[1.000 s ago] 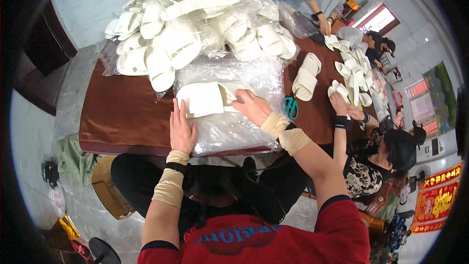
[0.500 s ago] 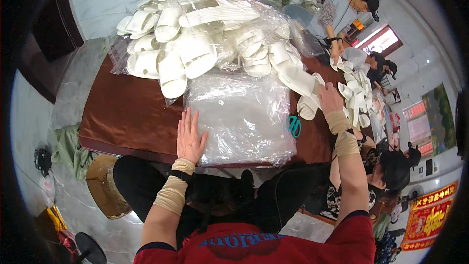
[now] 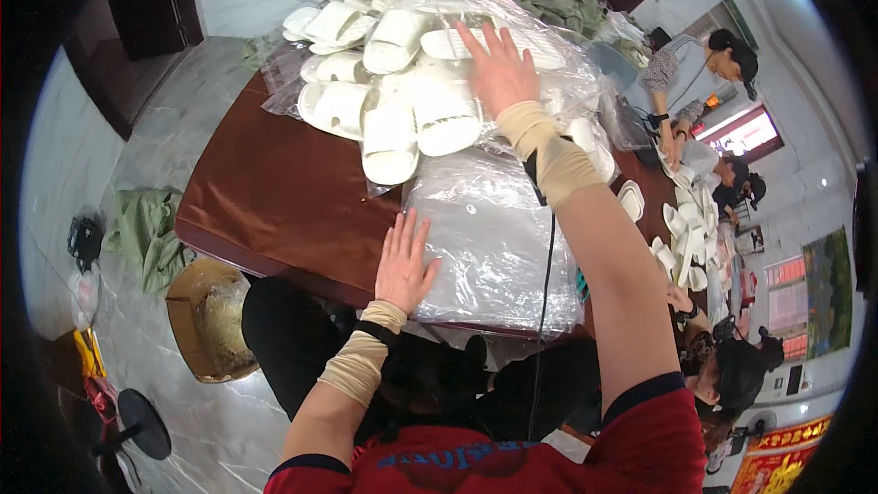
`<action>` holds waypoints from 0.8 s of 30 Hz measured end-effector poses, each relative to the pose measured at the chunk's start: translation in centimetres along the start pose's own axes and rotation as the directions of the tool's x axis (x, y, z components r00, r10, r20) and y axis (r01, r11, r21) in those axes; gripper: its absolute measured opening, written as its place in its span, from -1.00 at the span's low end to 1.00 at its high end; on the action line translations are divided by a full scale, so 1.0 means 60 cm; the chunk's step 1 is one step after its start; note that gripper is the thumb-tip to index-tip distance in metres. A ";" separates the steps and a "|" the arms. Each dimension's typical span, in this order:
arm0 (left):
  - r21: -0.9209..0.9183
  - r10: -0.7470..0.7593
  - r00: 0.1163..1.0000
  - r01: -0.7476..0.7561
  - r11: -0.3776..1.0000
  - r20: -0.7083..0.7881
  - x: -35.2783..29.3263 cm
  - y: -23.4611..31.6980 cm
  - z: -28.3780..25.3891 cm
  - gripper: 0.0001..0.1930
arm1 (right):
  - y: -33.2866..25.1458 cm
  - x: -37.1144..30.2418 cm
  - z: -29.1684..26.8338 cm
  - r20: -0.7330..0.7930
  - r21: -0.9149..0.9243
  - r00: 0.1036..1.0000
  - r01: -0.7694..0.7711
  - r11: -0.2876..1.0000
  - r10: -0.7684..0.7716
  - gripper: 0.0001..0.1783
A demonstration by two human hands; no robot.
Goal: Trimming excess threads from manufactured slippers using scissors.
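My left hand [image 3: 405, 267] lies flat, fingers stretched, at the left edge of a stack of clear plastic bags [image 3: 489, 256] along the table's near side. Stretched forward, my right hand [image 3: 501, 71] spreads its fingers over a heap of white slippers [image 3: 389, 133] packed in clear plastic. It seems to rest on the heap, with nothing gripped in it. A bit of the teal-handled scissors [image 3: 582, 285] shows beside my right forearm, which hides the rest along with part of the bag stack.
Brown cloth covers the table [image 3: 274, 192]. Loose white slippers [image 3: 686, 233] lie at the right, where co-workers [image 3: 690, 82] handle them. An open cardboard box [image 3: 206, 320] stands on the floor at left, near green cloth [image 3: 151, 238]. A black cable [image 3: 546, 284] hangs from my right wrist.
My right hand has left the slippers at the right and moved left and forward onto the bagged heap. My left hand stays on the bags' edge. The whole view has shifted.
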State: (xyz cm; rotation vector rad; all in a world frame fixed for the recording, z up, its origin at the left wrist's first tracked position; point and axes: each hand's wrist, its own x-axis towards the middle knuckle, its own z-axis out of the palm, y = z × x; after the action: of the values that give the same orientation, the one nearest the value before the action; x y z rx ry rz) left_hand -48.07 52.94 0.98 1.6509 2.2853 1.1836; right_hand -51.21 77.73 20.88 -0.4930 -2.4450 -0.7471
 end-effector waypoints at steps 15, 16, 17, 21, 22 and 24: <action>0.012 0.041 0.999 -0.041 0.999 -0.019 0.001 -0.010 0.004 -0.28 | 0.273 -0.045 -0.360 0.483 0.775 0.707 -0.620 0.124 0.516 -0.67; 0.023 0.045 0.998 -0.044 0.999 -0.044 -0.001 -0.012 0.006 -0.28 | 0.241 -0.052 -0.365 0.587 0.756 0.703 -0.654 0.038 0.401 -0.68; 0.010 0.057 0.997 -0.057 0.998 -0.054 0.003 -0.006 0.013 -0.29 | 0.228 -0.065 -0.367 0.634 0.758 0.725 -0.652 -0.028 0.269 -0.69; 0.051 0.077 0.994 -0.073 0.996 -0.074 -0.003 -0.026 0.027 -0.30 | 0.140 -0.105 -0.352 0.655 0.729 0.725 -0.534 -0.429 0.211 -0.70; 0.028 0.070 0.997 -0.070 0.997 0.010 -0.001 -0.031 0.033 -0.34 | 0.157 -0.129 -0.345 0.650 0.736 0.725 -0.525 -0.428 0.228 -0.70; -0.053 -0.037 0.951 0.056 0.997 0.308 0.000 -0.031 0.037 -0.45 | 0.201 -0.184 -0.319 0.642 0.706 0.623 -0.252 -0.662 0.447 -0.71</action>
State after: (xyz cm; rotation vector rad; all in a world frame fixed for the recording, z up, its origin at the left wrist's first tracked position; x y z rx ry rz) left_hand -48.46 53.88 -1.72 1.6180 2.0636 0.9018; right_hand -29.45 73.68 32.81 -0.5814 -1.2387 1.7937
